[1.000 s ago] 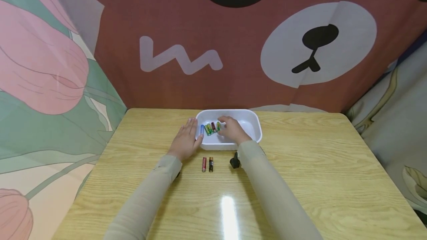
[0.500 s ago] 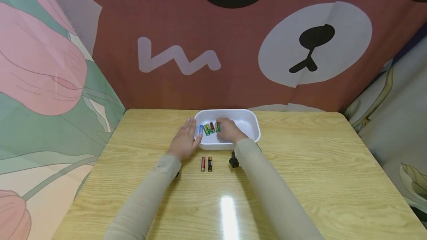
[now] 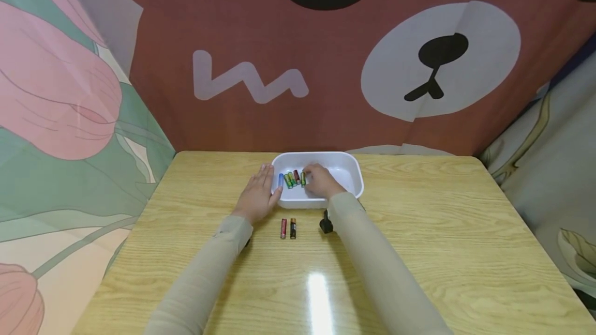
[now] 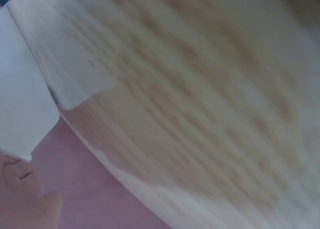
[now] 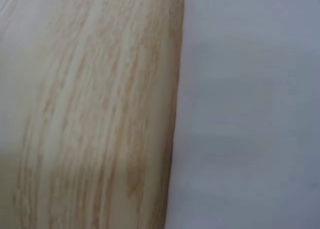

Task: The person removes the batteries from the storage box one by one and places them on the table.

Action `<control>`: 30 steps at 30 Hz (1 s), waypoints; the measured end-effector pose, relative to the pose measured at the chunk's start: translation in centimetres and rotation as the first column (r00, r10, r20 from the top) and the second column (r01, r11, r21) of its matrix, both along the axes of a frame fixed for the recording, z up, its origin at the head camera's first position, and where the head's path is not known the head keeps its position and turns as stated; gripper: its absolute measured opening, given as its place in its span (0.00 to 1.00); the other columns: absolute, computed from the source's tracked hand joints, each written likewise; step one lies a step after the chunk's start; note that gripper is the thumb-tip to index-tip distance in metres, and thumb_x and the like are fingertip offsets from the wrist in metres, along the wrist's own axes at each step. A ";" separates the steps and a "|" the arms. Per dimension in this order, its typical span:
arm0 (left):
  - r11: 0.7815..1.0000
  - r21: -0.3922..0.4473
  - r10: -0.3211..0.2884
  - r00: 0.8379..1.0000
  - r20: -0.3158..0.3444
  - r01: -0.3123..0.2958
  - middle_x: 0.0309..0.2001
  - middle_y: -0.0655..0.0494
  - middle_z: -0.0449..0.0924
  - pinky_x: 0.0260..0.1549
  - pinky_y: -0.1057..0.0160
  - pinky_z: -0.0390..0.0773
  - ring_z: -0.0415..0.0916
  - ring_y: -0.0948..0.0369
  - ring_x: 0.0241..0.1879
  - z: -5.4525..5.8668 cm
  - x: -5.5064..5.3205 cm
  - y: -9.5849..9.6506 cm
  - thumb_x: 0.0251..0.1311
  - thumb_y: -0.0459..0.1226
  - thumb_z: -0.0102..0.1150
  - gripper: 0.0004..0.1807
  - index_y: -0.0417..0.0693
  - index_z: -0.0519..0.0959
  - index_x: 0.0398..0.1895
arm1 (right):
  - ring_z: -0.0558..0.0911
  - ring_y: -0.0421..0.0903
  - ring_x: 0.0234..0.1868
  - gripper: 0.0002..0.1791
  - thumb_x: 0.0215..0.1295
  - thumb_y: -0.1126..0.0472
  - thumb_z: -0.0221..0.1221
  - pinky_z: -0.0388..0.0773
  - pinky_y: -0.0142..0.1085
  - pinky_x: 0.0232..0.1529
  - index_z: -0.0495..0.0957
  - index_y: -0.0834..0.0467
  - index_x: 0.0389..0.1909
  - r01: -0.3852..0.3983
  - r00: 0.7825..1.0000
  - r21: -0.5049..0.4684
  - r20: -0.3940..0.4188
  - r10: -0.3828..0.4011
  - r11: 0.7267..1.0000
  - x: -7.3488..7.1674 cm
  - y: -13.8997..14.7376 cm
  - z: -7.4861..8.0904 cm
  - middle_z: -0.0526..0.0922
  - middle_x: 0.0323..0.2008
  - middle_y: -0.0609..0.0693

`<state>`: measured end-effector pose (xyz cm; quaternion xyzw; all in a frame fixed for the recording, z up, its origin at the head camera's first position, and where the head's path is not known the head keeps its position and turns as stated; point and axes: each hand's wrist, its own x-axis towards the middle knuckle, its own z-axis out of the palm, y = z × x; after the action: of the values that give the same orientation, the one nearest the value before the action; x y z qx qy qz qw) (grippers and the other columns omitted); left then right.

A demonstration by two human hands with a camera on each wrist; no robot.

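Note:
A white tray (image 3: 344, 162) stands near the back of the wooden table, with several batteries lying in a row inside it. My left hand (image 3: 255, 198) rests against the tray's left side, fingers straight and thumb at the near rim. Close by that thumb lies a blue battery (image 3: 281, 180). To its right are green batteries (image 3: 289, 181) and a dark red battery (image 3: 296, 177). Inside the tray, my right hand (image 3: 321, 181) pinches another green battery (image 3: 303, 179) at the right end of the row. The right wrist view shows only the tray's wall (image 5: 245, 109) and table.
On the table in front of the tray lie a red battery (image 3: 283, 228) and a black battery with a copper-coloured end (image 3: 293, 228), side by side. A black device (image 3: 326, 223) sits under the right wrist. Behind the table hangs a printed cloth (image 3: 242, 123).
My right fingers have closed in on the green battery at the right end of the row, and it has shifted slightly. The left hand stays against the tray.

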<state>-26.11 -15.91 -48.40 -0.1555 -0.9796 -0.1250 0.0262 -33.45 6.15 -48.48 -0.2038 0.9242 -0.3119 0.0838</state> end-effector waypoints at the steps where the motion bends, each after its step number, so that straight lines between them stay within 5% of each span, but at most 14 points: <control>1: 1.000 0.002 0.000 1.000 0.002 0.000 0.81 0.44 0.42 0.77 0.47 0.47 0.37 0.51 0.80 0.0 0.0 0.0 0.79 0.53 0.37 0.40 0.37 0.43 0.81 | 0.76 0.59 0.61 0.29 0.55 0.73 0.65 0.71 0.48 0.68 0.75 0.69 0.62 0.003 1.000 -0.009 0.002 -0.003 1.000 0.0 0.0 0.0 0.78 0.57 0.64; 13: 1.000 -0.008 0.004 1.000 0.016 -0.004 0.81 0.44 0.42 0.78 0.48 0.46 0.36 0.52 0.81 0.2 0.1 0.1 0.79 0.53 0.35 0.40 0.37 0.42 0.81 | 0.79 0.53 0.48 0.28 0.52 0.67 0.73 0.79 0.45 0.57 0.78 0.68 0.55 0.084 0.996 -0.084 0.051 -0.080 0.993 -0.2 0.0 -0.1 0.82 0.45 0.58; 30: 1.000 -0.005 -0.006 1.000 -0.011 0.006 0.81 0.41 0.44 0.77 0.45 0.49 0.38 0.49 0.80 0.1 0.2 0.0 0.79 0.54 0.35 0.41 0.35 0.44 0.81 | 0.81 0.54 0.51 0.24 0.56 0.61 0.74 0.80 0.44 0.57 0.81 0.65 0.52 0.195 0.980 -0.292 0.091 -0.175 0.936 0.7 0.0 1.0 0.84 0.49 0.58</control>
<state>-25.94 -15.91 -48.29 -0.1590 -0.9792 -0.1220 0.0307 -32.73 6.18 -47.52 -0.1163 0.8781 -0.4612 0.0517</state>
